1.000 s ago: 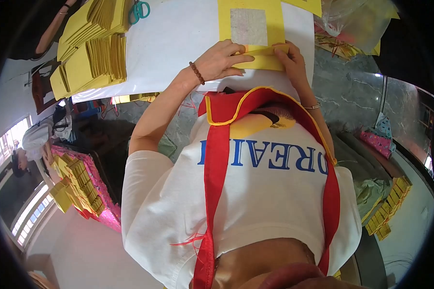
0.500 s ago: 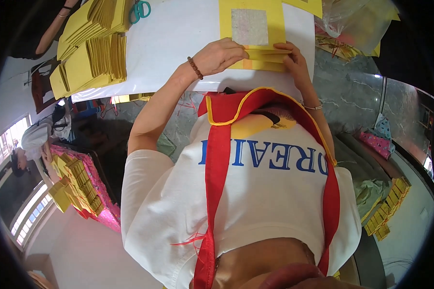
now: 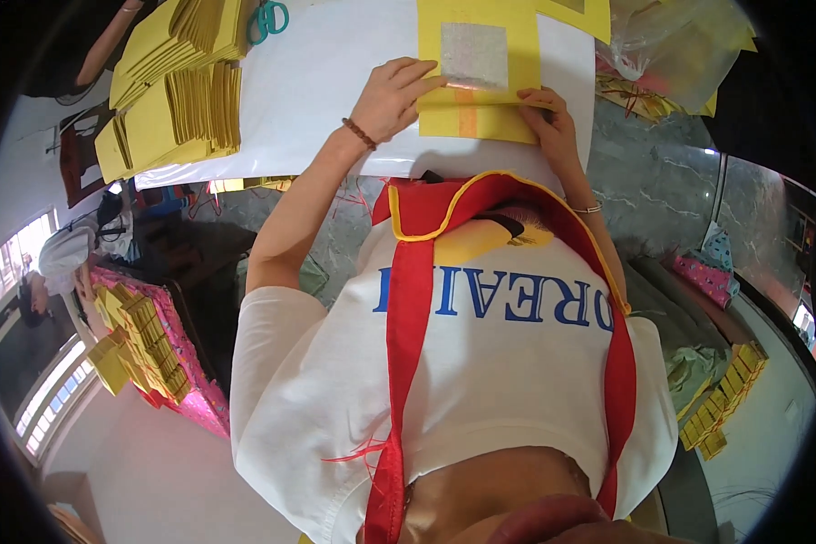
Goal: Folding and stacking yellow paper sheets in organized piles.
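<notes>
The yellow sheet [image 3: 499,124] at the near right of the worktop [image 3: 335,82] could crease crookedly from uneven pulling, since the right hand [image 3: 551,122] pinches its right edge, though whether the left hand [image 3: 392,100], fingers bent, grips it I cannot tell.

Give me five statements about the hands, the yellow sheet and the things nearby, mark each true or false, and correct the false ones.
1. The left hand and the right hand both touch the yellow sheet. True.
2. The beaded bracelet is on the right wrist. False: it circles the left wrist.
3. Teal scissors lie on the sheet. False: they lie left of it.
4. Stacked yellow papers lie left of the left hand. True.
5. The clear plastic bag lies right of the sheet. True.
</notes>
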Motion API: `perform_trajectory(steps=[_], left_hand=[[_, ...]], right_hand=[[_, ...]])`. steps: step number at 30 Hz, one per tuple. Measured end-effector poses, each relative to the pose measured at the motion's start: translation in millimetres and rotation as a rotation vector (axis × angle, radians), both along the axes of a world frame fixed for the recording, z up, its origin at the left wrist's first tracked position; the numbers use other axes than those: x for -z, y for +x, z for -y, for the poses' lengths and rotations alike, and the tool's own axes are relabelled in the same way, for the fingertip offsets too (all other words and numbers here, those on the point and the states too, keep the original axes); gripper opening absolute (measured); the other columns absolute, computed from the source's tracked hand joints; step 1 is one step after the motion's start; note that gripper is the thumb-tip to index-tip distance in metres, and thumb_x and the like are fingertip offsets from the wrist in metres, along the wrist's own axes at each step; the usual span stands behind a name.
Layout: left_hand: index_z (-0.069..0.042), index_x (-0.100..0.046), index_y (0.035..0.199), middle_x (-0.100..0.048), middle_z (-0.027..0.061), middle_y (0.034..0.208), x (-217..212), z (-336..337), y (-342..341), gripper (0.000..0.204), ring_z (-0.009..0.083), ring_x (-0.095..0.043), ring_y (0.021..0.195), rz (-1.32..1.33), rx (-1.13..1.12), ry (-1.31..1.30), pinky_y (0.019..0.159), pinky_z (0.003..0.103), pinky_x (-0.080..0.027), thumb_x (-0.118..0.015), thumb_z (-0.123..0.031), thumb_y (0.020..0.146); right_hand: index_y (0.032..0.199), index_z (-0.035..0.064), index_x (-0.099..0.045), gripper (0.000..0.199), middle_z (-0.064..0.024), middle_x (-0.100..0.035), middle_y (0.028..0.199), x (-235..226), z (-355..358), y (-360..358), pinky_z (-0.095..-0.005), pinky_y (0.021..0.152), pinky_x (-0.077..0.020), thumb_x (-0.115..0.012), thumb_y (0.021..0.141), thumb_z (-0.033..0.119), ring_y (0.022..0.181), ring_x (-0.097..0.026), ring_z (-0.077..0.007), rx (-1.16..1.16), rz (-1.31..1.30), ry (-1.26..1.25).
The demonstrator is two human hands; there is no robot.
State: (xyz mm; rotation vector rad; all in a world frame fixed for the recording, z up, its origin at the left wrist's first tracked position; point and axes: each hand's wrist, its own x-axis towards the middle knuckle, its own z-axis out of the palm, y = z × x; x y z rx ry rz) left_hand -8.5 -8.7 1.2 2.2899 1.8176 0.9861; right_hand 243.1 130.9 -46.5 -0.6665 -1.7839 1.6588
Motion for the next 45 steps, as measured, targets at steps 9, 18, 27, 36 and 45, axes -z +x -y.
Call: perform_trajectory(steps=[9,18,27,36,45], left_hand=[[-0.017,-0.058,0.112,-0.058,0.0046,0.112,-13.3,20.9,7.5,0.044,0.0232,-0.053,0.103,-0.263,0.028,-0.02,0.084,0.036,-0.042,-0.057,-0.005,0.07],[-0.006,-0.057,0.096,-0.06,0.0122,0.085,-13.2,27.8,21.8,0.016,0.029,-0.057,0.079,0.29,-0.148,-0.182,0.067,0.037,-0.044,-0.055,-0.016,0.084],[0.0,-0.046,0.073,-0.051,0.0174,0.054,12.7,-15.8,19.4,0.033,0.0342,-0.052,0.049,0.72,-0.507,-0.363,0.046,0.042,-0.037,-0.05,-0.028,0.09],[-0.002,-0.052,0.075,-0.057,0.0123,0.057,-2.5,-30.3,16.8,0.036,0.0315,-0.057,0.054,0.618,-0.628,-0.531,0.051,0.042,-0.041,-0.048,-0.036,0.089],[-0.003,-0.054,0.086,-0.061,0.01,0.061,10.7,-31.7,14.6,0.031,0.0285,-0.059,0.056,0.731,-0.651,-0.447,0.052,0.039,-0.043,-0.053,-0.034,0.087]], right_hand=[[0.106,0.011,-0.06,0.033,-0.0053,-0.053,0.123,-40.5,10.0,11.5,-0.0405,0.096,-0.0321,-0.064,0.073,0.012,0.122,-0.043,-0.027,0.053,0.295,0.867],[0.103,0.0078,-0.061,0.025,-0.0087,-0.062,0.105,-42.7,10.5,13.7,-0.0343,0.085,-0.0385,-0.061,0.079,0.015,0.104,-0.054,-0.0238,-0.168,0.327,0.383],[0.117,0.0022,-0.05,0.04,-0.0037,-0.055,0.073,-43.5,11.9,-22.9,-0.0248,0.056,-0.0404,-0.063,0.083,0.019,0.06,-0.049,-0.0106,0.224,0.192,0.006],[0.119,0.0085,-0.053,0.039,0.006,-0.029,0.063,-46.0,8.7,-33.5,-0.0219,0.05,-0.025,-0.064,0.082,0.014,0.056,-0.028,-0.0052,0.335,0.375,0.174],[0.115,0.012,-0.055,0.037,-0.0039,-0.049,0.063,-44.1,4.6,-39.4,-0.0311,0.053,-0.0385,-0.064,0.08,0.02,0.055,-0.047,-0.0153,0.364,0.475,0.177]])
